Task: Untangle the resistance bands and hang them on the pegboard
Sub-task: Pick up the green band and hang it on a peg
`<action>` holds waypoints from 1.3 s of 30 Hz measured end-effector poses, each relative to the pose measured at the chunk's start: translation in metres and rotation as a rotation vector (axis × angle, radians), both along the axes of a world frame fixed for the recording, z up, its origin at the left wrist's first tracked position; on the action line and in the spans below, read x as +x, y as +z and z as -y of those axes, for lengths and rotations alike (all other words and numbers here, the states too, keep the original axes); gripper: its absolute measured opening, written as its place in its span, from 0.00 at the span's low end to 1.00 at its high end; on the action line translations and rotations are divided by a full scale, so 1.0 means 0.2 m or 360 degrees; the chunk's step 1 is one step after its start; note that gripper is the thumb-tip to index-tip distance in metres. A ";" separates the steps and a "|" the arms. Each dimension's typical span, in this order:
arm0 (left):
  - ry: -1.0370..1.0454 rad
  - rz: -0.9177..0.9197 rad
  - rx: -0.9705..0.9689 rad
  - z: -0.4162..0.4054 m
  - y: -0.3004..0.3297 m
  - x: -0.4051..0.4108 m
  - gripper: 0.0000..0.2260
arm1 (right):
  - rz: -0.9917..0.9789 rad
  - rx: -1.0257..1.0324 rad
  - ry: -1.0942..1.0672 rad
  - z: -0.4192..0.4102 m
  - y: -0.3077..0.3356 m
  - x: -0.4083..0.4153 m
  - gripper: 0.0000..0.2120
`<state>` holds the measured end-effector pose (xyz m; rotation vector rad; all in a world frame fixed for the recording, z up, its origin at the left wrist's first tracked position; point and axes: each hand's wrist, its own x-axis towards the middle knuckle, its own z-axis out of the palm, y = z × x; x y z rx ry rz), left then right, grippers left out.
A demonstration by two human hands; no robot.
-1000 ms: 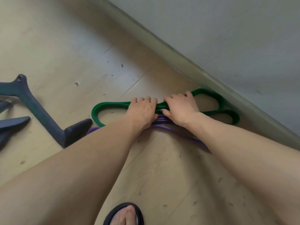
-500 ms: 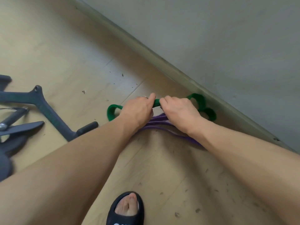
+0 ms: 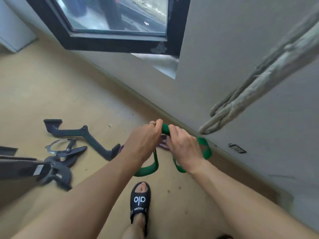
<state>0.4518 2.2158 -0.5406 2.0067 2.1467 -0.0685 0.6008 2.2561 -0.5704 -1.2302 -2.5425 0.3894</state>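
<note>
Wooden floor beside wall: green band gripped by left hand and right hand; purple band still tangled, nothing hung.

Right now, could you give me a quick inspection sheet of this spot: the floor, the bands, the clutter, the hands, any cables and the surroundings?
Surface: tan wooden floor, with small specks of debris.
Job's things: green band lifted off the floor, its loops hanging below both hands; purple band just beneath, mostly hidden. No pegboard seen.
Clutter: dark metal frame piece and a black clamp-like part lying on the floor at the left.
Hands: left hand and right hand both grip the green band, close together.
Cables: nothing seen.
Surroundings: grey wall, baseboard, a dark-framed window, a blurred grey strip near the camera, one foot in a black slipper.
</note>
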 end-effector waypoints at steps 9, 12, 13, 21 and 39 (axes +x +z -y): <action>-0.0283 0.0152 -0.0158 0.24 1.14 0.36 0.09 | -0.0304 -0.0968 -0.0309 0.28 1.17 0.42 0.12; -0.0447 0.0263 -0.0205 0.26 1.38 0.43 0.11 | -0.0373 -0.0935 -0.0306 0.33 1.40 0.56 0.07; -0.0499 0.0305 -0.0210 0.26 1.45 0.45 0.12 | -0.0383 -0.0964 -0.0325 0.34 1.47 0.61 0.08; -0.0869 0.0484 -0.0119 0.07 1.94 0.76 0.20 | -0.0754 -0.1093 -0.0511 0.32 1.90 1.03 0.11; -0.1036 0.0696 -0.0048 -0.48 1.99 1.49 0.18 | -0.1057 -0.1069 -0.0923 0.03 2.10 1.73 0.10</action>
